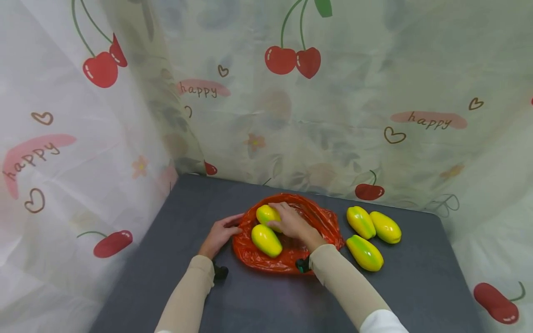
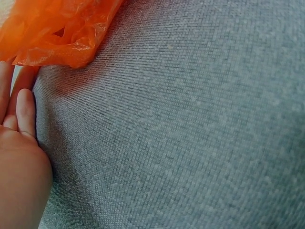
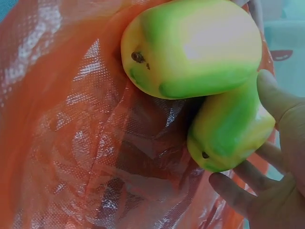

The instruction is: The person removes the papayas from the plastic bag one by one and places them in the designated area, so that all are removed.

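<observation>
An orange-red plastic bag lies spread open on the table with two yellow-green papayas in it. The nearer papaya rests in the left half of the bag. Just behind it is the second papaya, partly covered by my right hand. The thumb and spread fingers of that hand lie on either side of this fruit, fingertips right at its skin. My left hand is at the bag's left rim, its fingers fairly straight and touching the plastic. In the left wrist view, the bag hides some of those fingertips.
To the right of the bag, three more papayas lie close together: one at the back, one at the right and one in front. The dark grey table meets a cherry-printed curtain behind and at the sides.
</observation>
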Demonstrator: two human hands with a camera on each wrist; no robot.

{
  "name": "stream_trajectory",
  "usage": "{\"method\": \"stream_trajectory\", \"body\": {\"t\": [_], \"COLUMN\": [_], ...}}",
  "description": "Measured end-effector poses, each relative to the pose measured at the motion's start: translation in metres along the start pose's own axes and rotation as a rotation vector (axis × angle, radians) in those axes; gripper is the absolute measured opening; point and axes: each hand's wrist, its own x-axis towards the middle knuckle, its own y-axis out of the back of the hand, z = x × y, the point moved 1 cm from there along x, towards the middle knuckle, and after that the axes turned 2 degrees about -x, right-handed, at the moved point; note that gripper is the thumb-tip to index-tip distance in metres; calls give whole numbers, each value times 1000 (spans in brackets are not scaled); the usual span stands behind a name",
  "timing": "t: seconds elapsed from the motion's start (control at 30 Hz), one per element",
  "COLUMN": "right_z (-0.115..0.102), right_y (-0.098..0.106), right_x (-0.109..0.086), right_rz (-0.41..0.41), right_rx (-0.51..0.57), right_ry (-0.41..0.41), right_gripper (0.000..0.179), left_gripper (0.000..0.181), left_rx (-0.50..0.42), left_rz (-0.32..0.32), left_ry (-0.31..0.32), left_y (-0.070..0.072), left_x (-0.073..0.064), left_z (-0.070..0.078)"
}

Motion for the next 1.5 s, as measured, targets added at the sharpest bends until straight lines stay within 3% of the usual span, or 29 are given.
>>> {"method": "stream_trajectory", "body": {"t": [0.4,1.5], "right_z": [1,18], "right_y": [-1,12], "right_x": [-1,-22], "right_rz": [11,90], "right_rx": [-38,154], "right_ry": [32,-14], "right_gripper": [62,61], "left_gripper": [50,49], "left_rx": [7,16], "left_rz": [14,21], "left_ry": [11,5], "left_y": [-1,-2], "left_x": [3,2], "left_z": [-4,-2]}}
